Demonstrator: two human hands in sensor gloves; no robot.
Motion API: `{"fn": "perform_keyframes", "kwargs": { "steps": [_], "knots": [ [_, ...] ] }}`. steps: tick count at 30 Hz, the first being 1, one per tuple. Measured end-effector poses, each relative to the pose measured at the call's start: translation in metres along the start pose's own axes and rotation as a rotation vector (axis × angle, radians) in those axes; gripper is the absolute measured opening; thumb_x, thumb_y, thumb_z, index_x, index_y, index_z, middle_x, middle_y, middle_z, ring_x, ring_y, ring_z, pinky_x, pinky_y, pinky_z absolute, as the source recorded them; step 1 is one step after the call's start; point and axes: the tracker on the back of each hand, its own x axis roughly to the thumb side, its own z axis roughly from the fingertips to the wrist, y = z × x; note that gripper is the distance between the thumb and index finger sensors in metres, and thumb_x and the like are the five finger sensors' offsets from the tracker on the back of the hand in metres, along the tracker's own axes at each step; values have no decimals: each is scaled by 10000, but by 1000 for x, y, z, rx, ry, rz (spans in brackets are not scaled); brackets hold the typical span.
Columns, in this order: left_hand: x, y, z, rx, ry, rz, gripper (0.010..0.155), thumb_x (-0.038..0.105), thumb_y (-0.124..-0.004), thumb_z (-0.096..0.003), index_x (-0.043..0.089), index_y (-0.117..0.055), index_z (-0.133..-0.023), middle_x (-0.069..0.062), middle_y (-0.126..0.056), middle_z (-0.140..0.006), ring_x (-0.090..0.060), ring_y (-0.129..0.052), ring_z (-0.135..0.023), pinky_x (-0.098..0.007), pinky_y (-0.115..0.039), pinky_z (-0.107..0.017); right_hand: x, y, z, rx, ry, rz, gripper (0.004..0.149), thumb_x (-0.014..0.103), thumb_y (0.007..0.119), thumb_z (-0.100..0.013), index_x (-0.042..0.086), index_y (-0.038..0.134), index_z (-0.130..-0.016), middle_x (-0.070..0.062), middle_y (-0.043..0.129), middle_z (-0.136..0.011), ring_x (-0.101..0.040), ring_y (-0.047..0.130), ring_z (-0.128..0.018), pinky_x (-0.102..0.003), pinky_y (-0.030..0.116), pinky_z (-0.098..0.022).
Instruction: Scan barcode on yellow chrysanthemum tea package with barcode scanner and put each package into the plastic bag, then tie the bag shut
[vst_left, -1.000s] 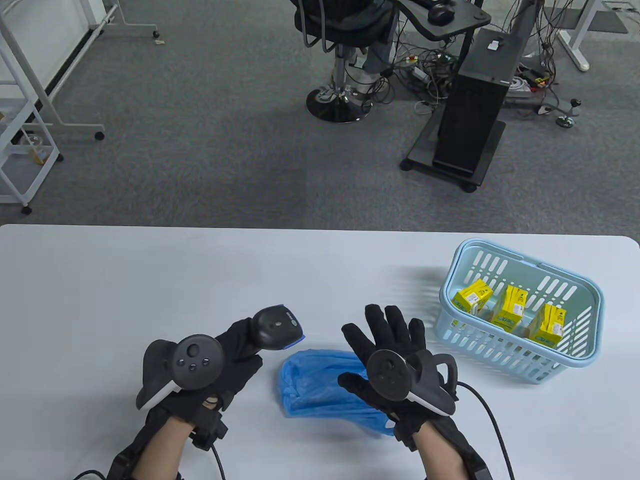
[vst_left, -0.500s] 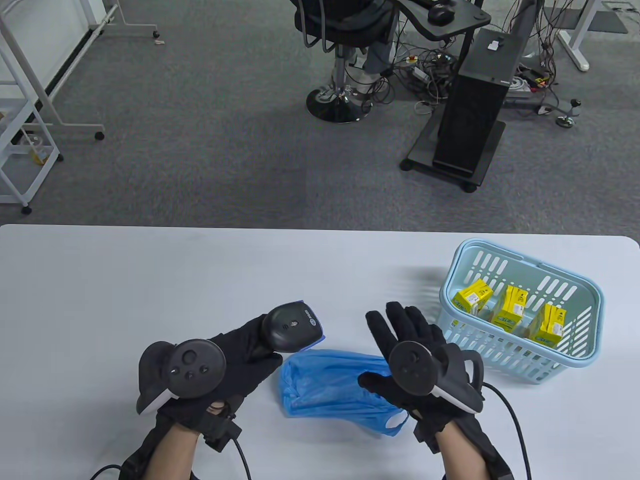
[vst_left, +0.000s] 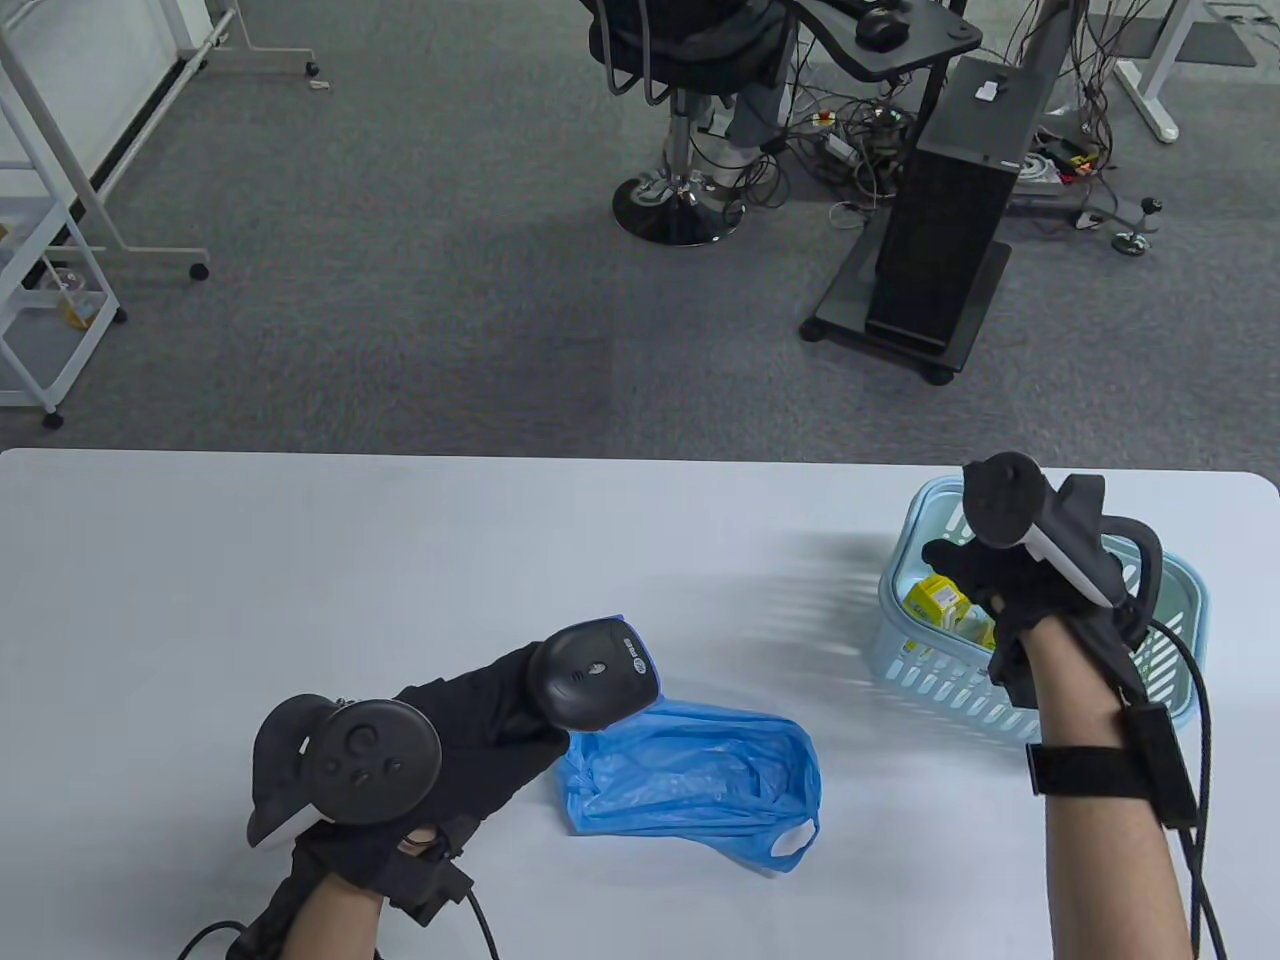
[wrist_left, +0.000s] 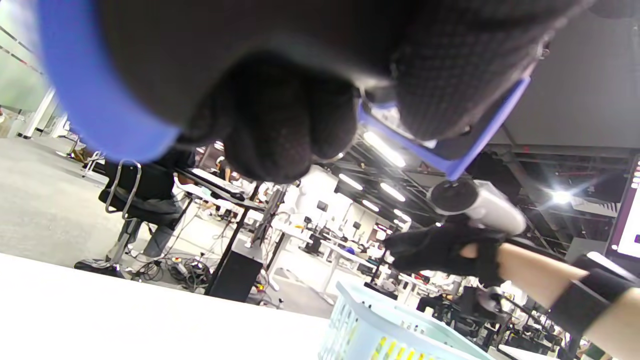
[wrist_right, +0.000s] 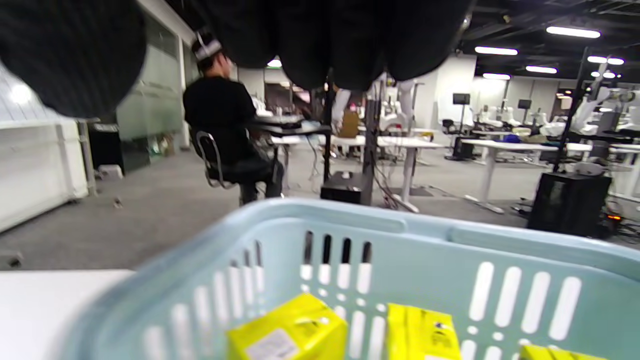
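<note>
Behind basket (wrist_right: 310, 235), seated person (wrist_right: 220, 125), seemingly desk-bound.

Table view: bright, even overhead light; sharp across the table (vst_left: 300, 560).
Shadows: soft streaked shadow left of the basket (vst_left: 1185, 600); faint one under the bag (vst_left: 690, 775).
Left wrist view: scanner (wrist_left: 95, 115) and fingers (wrist_left: 280, 130) fill the top, dark and out of focus; ceiling strips flare, one starburst at right.
Right wrist view: fingers (wrist_right: 70, 55) black and blurred at the top; basket rim and boxes (wrist_right: 287, 330) smeared soft; ceiling lights bright.
</note>
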Motion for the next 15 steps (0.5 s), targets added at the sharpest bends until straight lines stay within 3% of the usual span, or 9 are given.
{"fn": "perform_keyframes", "kwargs": {
  "steps": [3, 7, 15],
  "knots": [
    [-4, -2, -1, -19, 24, -20, 585, 523, -901, -476, 300, -750, -996, -13, -1019, -763, -194, -1114, -531, -389, -935, -375, 2, 18, -29, 40, 7, 92, 850, 514, 856, -280, 198, 621, -1033, -108, 631, -1057, -336, 683, -972, -512, 622, -705],
    [-9, -6, -4, -41, 49, -28, 587, 520, -904, -476, 295, -752, -996, -19, -1019, -761, -198, -1114, -531, -393, -934, -374, 6, 44, -54, 183, 31, 169, 831, 512, 868, -265, 206, 652, -1007, -92, 667, -1037, -319, 697, -965, -507, 598, -720],
    [-16, -11, -8, -81, 70, -39, 590, 521, -903, -477, 287, -754, -998, -21, -1023, -758, -202, -1116, -528, -396, -934, -372, 8, 78, -67, 409, 24, 253, 946, 587, 854, -238, 190, 585, -1053, -95, 676, -1036, -316, 628, -1001, -505, 541, -742]
  ]
}}
